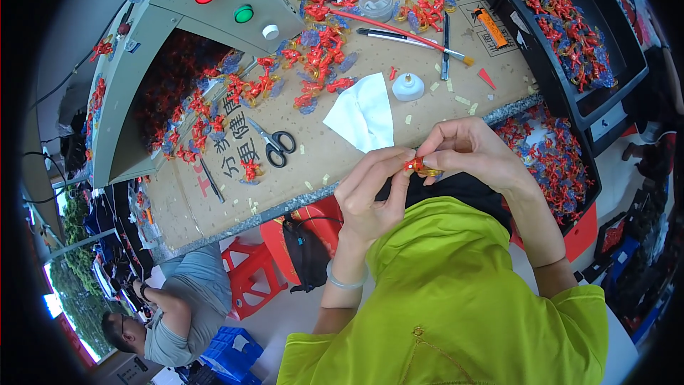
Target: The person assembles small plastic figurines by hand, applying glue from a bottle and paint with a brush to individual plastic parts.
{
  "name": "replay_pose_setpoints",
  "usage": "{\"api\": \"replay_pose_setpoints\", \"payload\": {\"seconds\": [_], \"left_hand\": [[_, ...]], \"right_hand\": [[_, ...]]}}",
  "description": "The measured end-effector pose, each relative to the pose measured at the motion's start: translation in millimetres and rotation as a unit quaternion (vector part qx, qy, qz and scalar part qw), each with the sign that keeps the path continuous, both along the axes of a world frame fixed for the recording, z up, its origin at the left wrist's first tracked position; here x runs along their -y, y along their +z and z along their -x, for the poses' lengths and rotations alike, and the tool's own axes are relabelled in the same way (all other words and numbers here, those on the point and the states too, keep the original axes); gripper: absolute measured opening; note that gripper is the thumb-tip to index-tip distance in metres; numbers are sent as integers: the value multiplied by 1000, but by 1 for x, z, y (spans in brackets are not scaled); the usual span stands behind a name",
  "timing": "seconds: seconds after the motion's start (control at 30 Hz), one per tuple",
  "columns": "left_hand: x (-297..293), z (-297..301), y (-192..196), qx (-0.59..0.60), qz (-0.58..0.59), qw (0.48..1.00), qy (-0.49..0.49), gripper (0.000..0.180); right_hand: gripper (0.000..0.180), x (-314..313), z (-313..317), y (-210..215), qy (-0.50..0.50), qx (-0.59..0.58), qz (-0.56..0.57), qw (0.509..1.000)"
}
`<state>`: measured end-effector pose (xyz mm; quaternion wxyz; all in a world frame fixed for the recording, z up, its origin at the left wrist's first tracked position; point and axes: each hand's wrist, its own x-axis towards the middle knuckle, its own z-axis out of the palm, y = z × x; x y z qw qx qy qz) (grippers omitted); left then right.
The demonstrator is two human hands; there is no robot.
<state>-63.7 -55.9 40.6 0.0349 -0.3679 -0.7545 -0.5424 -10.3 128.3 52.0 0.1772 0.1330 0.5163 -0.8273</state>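
A small red-and-yellow figurine (415,165) is pinched by the fingertips of both the left hand (370,189) and the right hand (474,155), near the front edge of the table (313,160). If either pinch were loosened, it could be dropped into the lap; by too hard a squeeze, thin parts might be snapped. Beyond, similar loose figurines (324,53) could be confused with it if it were set down among them.
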Motion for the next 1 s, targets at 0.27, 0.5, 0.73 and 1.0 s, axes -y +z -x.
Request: {"api": "replay_pose_setpoints", "payload": {"seconds": [0.27, 0.5, 0.73, 1.0], "left_hand": [[-2, 7, 0, 41, -41, 998, -6, 15], [-12, -7, 4, 124, -78, 989, -11, 22], [-24, -23, 1, 269, -86, 959, -29, 44], [-109, -60, -37, 316, 106, 910, -248, 37]], "right_hand": [[32, -2, -7, 9, -5, -59, -37, 998], [33, -8, -24, 29, -31, -18, -34, 999], [33, -111, -61, 41, -429, -168, -352, 815], [20, -194, -171, 8, -578, -114, -554, 589]]}}
